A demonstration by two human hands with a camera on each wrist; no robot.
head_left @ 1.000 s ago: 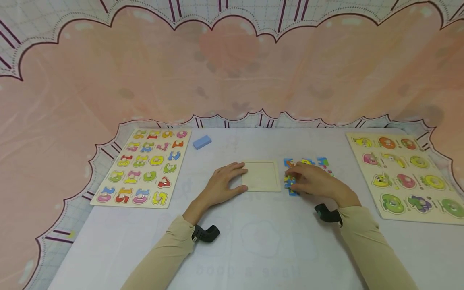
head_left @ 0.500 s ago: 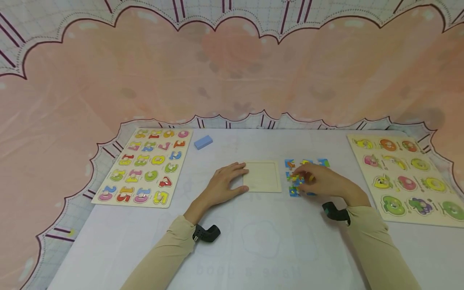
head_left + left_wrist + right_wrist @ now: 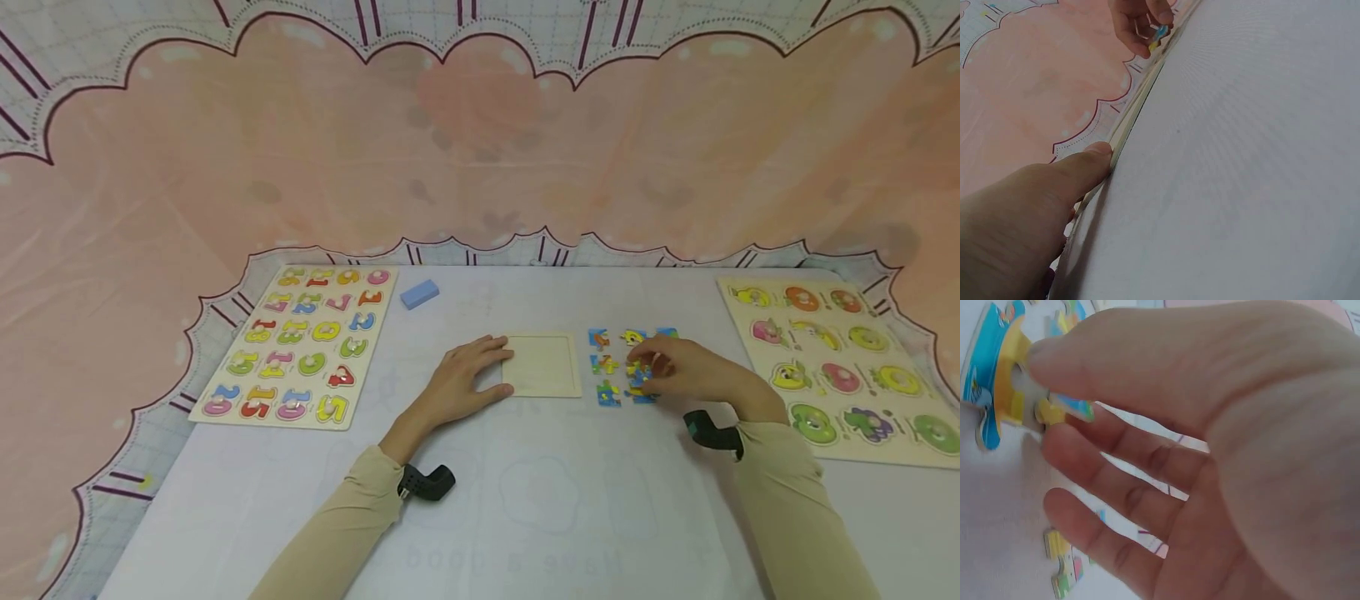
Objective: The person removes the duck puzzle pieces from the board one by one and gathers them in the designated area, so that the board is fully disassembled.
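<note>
My left hand rests on the left rim of a pale wooden puzzle tray, fingers and thumb spread; in the left wrist view its thumb touches the tray's edge. To the right, my right hand pinches a small blue-and-yellow jigsaw piece between thumb and fingers. The fingers partly cover this piece in the right wrist view. Several other jigsaw pieces lie in loose rows beneath and beside that hand, some of them hidden by it.
A number puzzle board lies at the left and a fruit puzzle board at the right. Behind the tray sits a blue block. A patterned curtain hangs behind the white table.
My right hand has moved right across the jigsaw pieces, uncovering the left column and carrying a piece with it. My left hand and the tray have stayed in place.
</note>
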